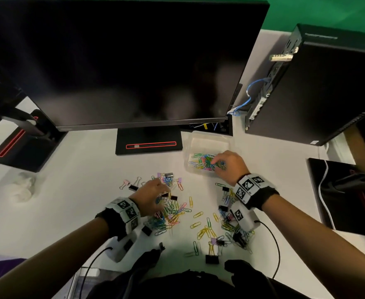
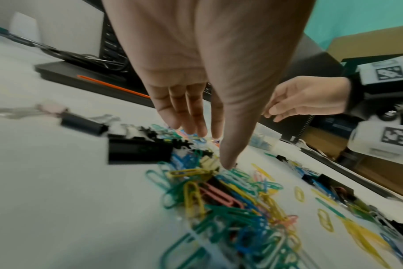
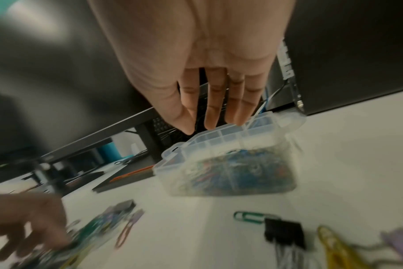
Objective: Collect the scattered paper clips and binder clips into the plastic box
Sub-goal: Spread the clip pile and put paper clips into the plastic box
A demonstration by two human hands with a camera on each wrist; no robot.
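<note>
A clear plastic box (image 1: 201, 137) (image 3: 219, 140) stands right of the monitor stand and holds many coloured paper clips. My right hand (image 1: 217, 161) (image 3: 209, 125) hovers over it with straight fingers, holding nothing. A pile of coloured paper clips (image 1: 173, 212) (image 2: 230, 200) mixed with black binder clips (image 2: 138, 150) lies on the white desk. My left hand (image 1: 160, 194) (image 2: 209, 145) reaches down onto this pile, fingers extended, thumb tip touching the clips. A second cluster of clips (image 1: 231, 225) lies below my right wrist. One black binder clip (image 1: 211, 258) sits near the front edge.
A large dark monitor (image 1: 123, 61) on its stand base (image 1: 149, 143) fills the back. A black computer tower (image 1: 317, 83) stands at the right, another monitor base (image 1: 24, 145) at the left. Crumpled white tissue (image 1: 22, 186) lies left; a dark pad (image 1: 345, 197) with white cable right.
</note>
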